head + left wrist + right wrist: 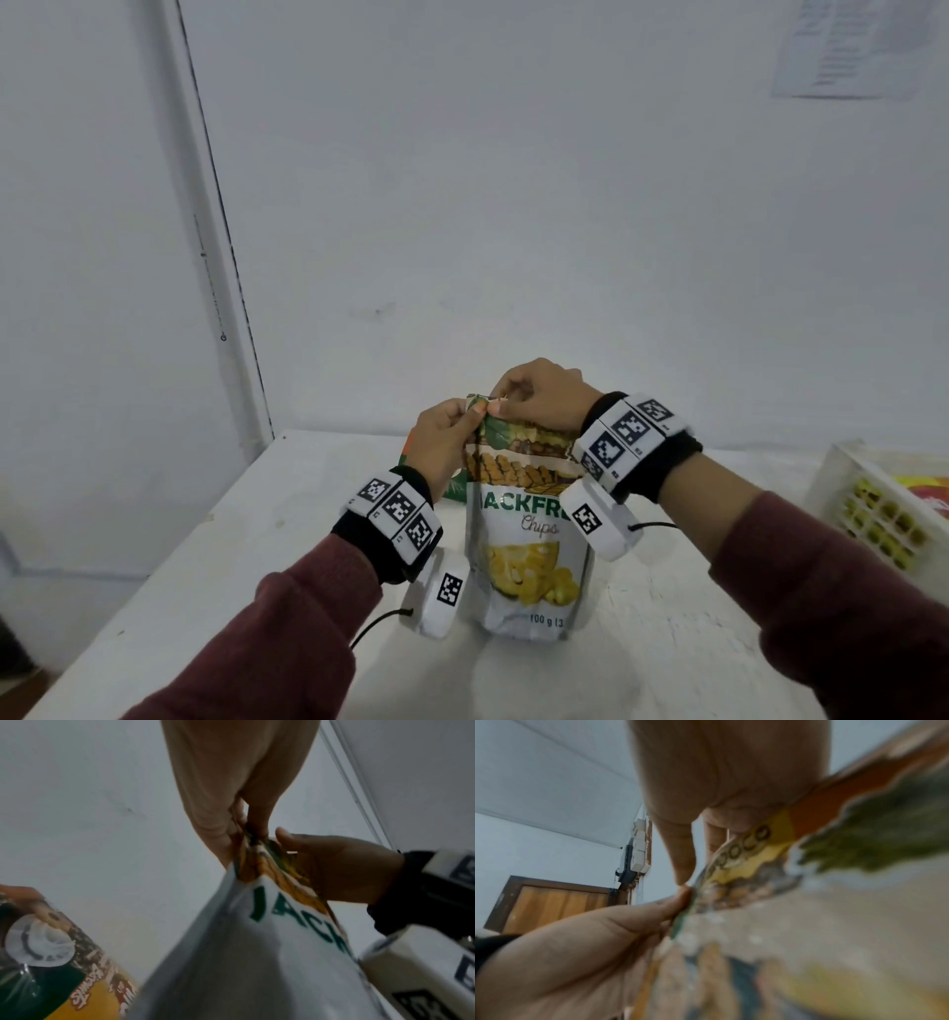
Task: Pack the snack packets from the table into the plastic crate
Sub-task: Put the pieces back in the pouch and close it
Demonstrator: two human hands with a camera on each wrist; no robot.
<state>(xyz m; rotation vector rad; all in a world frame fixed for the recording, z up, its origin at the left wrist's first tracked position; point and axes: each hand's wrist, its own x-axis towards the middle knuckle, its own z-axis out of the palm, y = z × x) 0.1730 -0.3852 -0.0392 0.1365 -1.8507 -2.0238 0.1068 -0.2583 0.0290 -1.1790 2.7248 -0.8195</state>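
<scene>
Head view: both hands, left hand (445, 441) and right hand (539, 393), pinch the jackfruit chips packet (529, 545) top edge.

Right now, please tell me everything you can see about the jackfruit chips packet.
The jackfruit chips packet is a glossy white stand-up pouch with green lettering, a picture of yellow chips and a green and orange printed top. It stands upright on the white table, its top edge crumpled. The left hand and the right hand both pinch that top edge. Nothing else visibly touches it.
</scene>
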